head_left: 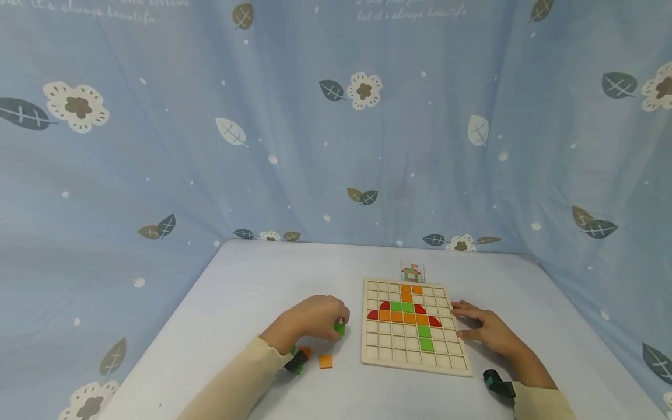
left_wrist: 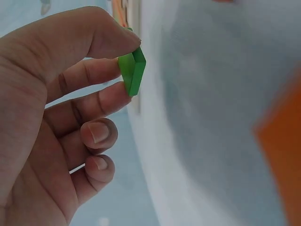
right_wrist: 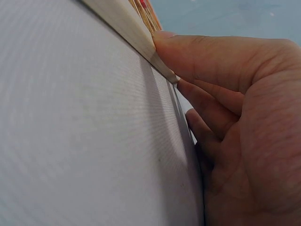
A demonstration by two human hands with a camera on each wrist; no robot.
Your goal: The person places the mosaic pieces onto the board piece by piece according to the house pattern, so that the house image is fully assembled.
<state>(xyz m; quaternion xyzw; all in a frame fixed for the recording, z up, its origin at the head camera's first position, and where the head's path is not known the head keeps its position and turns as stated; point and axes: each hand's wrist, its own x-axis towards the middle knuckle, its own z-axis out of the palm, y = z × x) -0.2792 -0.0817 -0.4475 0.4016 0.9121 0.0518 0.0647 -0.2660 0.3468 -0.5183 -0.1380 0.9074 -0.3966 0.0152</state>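
My left hand (head_left: pixel 318 317) pinches a small green block (left_wrist: pixel 133 70) between thumb and fingertips, left of the board; its ring and little fingers curl loosely. The wooden grid board (head_left: pixel 385 354) lies flat on the table. Orange, green and red pieces fill some of its squares, among them an orange row with red quarter-round pieces at both ends, and two green squares (head_left: pixel 426 338) below. At the board's right edge rests my right hand (head_left: pixel 488 331), fingers spread. In the right wrist view, its thumb (right_wrist: pixel 188 54) touches the board's side.
An orange square (head_left: pixel 326 361) lies on the table left of the board. More orange and green pieces sit near my left wrist, partly hidden by a black wrist device (head_left: pixel 296 361). A small pattern card (head_left: pixel 412 272) lies behind the board. A patterned blue curtain (head_left: pixel 294 146) hangs behind the table.
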